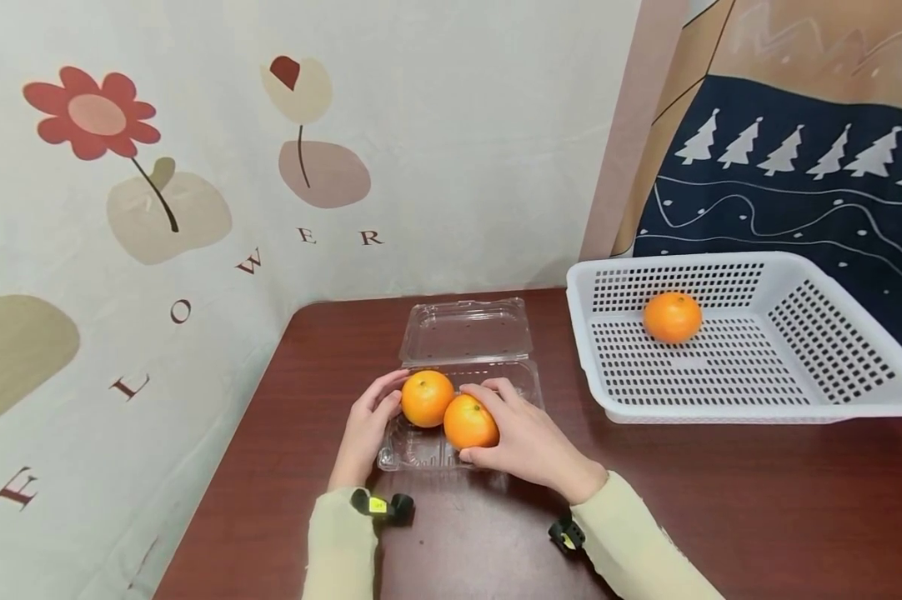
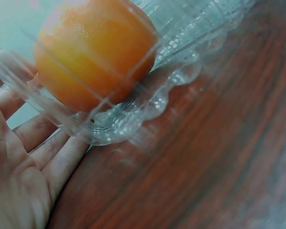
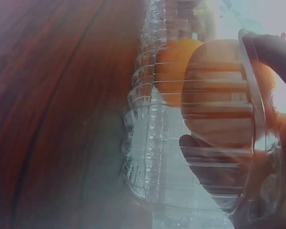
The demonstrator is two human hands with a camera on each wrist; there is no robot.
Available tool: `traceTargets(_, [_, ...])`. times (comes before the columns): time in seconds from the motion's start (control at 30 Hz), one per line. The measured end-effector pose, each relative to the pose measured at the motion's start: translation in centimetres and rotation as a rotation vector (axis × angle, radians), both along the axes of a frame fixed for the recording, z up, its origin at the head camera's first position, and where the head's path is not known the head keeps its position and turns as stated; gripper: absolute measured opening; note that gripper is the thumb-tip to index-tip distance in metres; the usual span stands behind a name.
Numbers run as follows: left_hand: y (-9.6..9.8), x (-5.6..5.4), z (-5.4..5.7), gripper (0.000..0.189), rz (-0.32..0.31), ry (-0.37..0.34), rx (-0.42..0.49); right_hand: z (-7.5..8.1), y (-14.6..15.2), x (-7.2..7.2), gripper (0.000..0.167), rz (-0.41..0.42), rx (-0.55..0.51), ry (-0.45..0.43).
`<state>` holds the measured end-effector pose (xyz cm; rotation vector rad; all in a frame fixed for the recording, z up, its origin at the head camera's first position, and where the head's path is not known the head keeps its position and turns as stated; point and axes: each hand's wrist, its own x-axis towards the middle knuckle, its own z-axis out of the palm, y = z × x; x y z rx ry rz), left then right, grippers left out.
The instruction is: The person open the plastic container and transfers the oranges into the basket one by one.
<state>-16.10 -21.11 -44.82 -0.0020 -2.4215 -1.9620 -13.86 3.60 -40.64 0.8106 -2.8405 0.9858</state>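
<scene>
A clear plastic clamshell container [image 1: 421, 454] lies on the table with its lid folded back. One orange [image 1: 427, 398] sits in its left part. My right hand [image 1: 529, 437] grips a second orange [image 1: 470, 422], fingers over its top and thumb at its near side, inside the container beside the first. Through the clear wall, the right wrist view shows this gripped orange [image 3: 214, 90]. My left hand [image 1: 366, 429] rests along the container's left side, thumb close to the first orange. In the left wrist view its fingers [image 2: 62, 160] lie nearly straight against the outer wall.
A white perforated basket [image 1: 721, 411] stands at the right, holding one orange [image 1: 672, 317]. The dark red wooden table [image 1: 286, 500] meets a flower-printed cloth [image 1: 451, 167] behind. A dark cloth with white trees [image 1: 796, 192] hangs behind the basket.
</scene>
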Motion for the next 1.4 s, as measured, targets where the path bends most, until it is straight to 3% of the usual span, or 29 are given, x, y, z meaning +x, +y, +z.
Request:
traceTargets(0.37, [-0.2, 0.0, -0.2, 0.030, -0.003, -0.007, 0.018, 0.6, 0.3, -0.1, 0.079, 0.007, -0.110, -0.073])
traceTargets(0.77, [-0.2, 0.0, -0.1, 0.031, -0.002, -0.006, 0.023, 1.1, 0.4, 0.0, 0.077, 0.000, -0.170, -0.053])
traceTargets(1.13, [-0.1, -0.2, -0.2, 0.031, -0.010, 0.011, 0.031, 2.6, 0.9, 0.3, 0.074, -0.011, -0.227, -0.025])
traceTargets(1.4, [0.6, 0.7, 2.2, 0.030, -0.020, -0.038, 0.016, 3.5, 1.2, 0.4, 0.073, -0.019, -0.232, -0.008])
